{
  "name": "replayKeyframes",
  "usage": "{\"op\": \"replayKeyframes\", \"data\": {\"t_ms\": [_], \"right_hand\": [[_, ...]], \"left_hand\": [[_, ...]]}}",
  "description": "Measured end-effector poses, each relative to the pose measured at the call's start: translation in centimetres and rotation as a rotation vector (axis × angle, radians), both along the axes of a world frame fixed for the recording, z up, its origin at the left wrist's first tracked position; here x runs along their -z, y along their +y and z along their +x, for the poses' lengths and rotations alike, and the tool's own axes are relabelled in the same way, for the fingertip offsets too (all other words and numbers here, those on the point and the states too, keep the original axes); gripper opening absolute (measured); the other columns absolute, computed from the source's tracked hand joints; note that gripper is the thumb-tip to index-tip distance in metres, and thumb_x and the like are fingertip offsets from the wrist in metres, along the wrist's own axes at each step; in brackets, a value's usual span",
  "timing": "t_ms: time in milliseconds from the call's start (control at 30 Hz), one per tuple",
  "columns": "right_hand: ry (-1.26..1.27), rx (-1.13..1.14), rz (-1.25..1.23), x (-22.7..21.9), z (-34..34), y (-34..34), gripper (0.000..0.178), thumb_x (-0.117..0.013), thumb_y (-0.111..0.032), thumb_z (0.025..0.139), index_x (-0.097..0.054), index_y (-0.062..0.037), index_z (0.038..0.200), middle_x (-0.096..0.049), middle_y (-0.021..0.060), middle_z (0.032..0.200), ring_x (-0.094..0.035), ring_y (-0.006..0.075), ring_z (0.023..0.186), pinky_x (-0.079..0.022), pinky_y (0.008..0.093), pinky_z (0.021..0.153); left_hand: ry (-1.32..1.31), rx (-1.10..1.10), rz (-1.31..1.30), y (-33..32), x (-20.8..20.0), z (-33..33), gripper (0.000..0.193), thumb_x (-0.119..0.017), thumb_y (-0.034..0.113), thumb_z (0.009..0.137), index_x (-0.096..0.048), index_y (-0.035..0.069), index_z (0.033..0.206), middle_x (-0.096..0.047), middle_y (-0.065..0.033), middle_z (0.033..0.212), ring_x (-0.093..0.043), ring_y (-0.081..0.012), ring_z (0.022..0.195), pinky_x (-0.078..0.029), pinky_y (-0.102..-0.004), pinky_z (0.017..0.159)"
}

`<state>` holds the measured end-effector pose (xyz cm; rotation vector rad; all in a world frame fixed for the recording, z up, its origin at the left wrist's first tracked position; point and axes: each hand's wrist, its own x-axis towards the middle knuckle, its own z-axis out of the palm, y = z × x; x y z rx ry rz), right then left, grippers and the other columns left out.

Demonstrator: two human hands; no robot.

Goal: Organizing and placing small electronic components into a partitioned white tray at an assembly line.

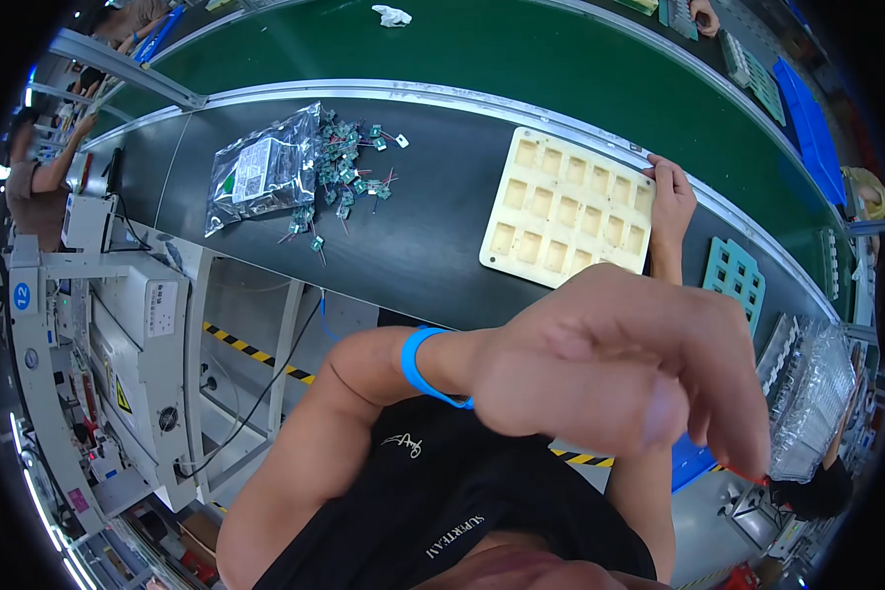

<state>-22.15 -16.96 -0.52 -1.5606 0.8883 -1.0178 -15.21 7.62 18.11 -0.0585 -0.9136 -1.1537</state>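
My left hand (624, 364), with a blue band on its wrist, is raised close to the camera and hides part of what lies below. Its thumb and curved fingers stand apart, and nothing shows between them. A cream tray (544, 202) with rows of square pockets lies on the dark worktop (418, 226). My right hand (672, 202) grips this tray at its far right corner, fingers bent over the edge. The pockets look bare. To the left, small green circuit boards (342, 157) with thin wires spill beside a silver antistatic bag (261, 172).
A teal tray with holes (734, 280) lies to the right, near clear plastic trays (811, 393). Beyond a metal rail runs a green conveyor belt (482, 49) carrying a crumpled white scrap (391, 16). White machinery (133, 305) stands left. Other people work around the line.
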Motion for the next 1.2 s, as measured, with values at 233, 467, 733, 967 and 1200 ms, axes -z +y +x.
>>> {"op": "replayKeyframes", "data": {"t_ms": [233, 467, 733, 967, 1200], "right_hand": [[0.020, -0.009, 0.023, -0.1, 0.2, 0.1, 0.027, -0.055, -0.018, 0.096, -0.070, 0.0015, 0.105, -0.067, 0.0043, 0.085, -0.057, 0.0087, 0.077, -0.046, 0.0227, 0.070], [0.036, -0.005, -0.002, -0.4, 0.1, 0.2, 0.025, -0.056, -0.019, 0.096, -0.070, 0.0006, 0.104, -0.066, 0.0030, 0.085, -0.057, 0.0081, 0.076, -0.045, 0.0224, 0.069], [0.017, -0.002, -0.012, -0.3, 0.3, 0.3, 0.025, -0.056, -0.017, 0.095, -0.071, 0.0003, 0.102, -0.067, 0.0034, 0.084, -0.057, 0.0074, 0.074, -0.045, 0.0226, 0.067], [0.033, 0.010, -0.107, -0.4, -0.4, -0.3, 0.024, -0.058, -0.019, 0.094, -0.072, -0.0018, 0.101, -0.069, 0.0044, 0.082, -0.061, 0.0088, 0.076, -0.047, 0.0232, 0.069], [-0.037, 0.010, -0.108, 0.0, -0.1, 0.1, 0.023, -0.058, -0.018, 0.092, -0.072, 0.0004, 0.096, -0.070, 0.0070, 0.079, -0.064, 0.0110, 0.073, -0.050, 0.0255, 0.068]], "left_hand": [[-0.046, -0.123, 0.050, 2.7, -0.4, 0.4, 0.029, -0.050, 0.016, 0.089, -0.067, 0.001, 0.107, -0.064, -0.0099, 0.099, -0.057, -0.0191, 0.090, -0.045, -0.0333, 0.082], [-0.071, -0.218, 0.094, 3.8, -0.7, 2.1, 0.029, -0.050, 0.017, 0.089, -0.065, 0.002, 0.109, -0.062, -0.0094, 0.099, -0.056, -0.0195, 0.091, -0.045, -0.0347, 0.083], [-0.129, -0.325, 0.142, 2.6, -0.6, 1.7, 0.028, -0.051, 0.019, 0.090, -0.064, 0.004, 0.111, -0.059, -0.0087, 0.099, -0.054, -0.0200, 0.093, -0.044, -0.0364, 0.084], [-0.127, -0.291, 0.133, 2.3, -0.8, 0.6, 0.028, -0.052, 0.021, 0.091, -0.063, 0.006, 0.112, -0.057, -0.0081, 0.100, -0.052, -0.0204, 0.094, -0.044, -0.0378, 0.085], [-0.123, -0.215, 0.098, 0.6, -1.1, -4.2, 0.028, -0.053, 0.022, 0.092, -0.062, 0.007, 0.114, -0.055, -0.0076, 0.100, -0.051, -0.0208, 0.095, -0.044, -0.0393, 0.086]]}}
